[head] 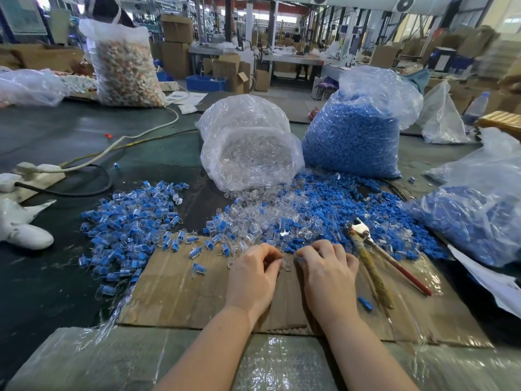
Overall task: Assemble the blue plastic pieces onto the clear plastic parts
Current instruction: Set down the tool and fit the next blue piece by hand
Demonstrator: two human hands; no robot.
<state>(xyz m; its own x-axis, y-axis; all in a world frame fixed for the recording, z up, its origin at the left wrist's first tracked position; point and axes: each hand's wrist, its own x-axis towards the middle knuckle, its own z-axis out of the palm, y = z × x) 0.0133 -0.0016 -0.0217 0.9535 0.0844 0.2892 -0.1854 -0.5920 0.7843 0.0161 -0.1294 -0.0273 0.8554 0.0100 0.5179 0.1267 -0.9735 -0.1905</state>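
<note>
Factory hall; dark tabletop. Sack of blue plastic pieces and sack of clear plastic parts, both nearly full: most work remains. Heap of assembled blue-and-clear units, left. Left hand pinches a small clear part; right hand curled against it, contents hidden.

Fingers perhaps hiding clear part

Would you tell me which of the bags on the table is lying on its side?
The bag of clear parts, mouth spilling toward the hands; the blue-piece bags stand upright.

Bright even daylight, edges bowed, blurred.
</note>
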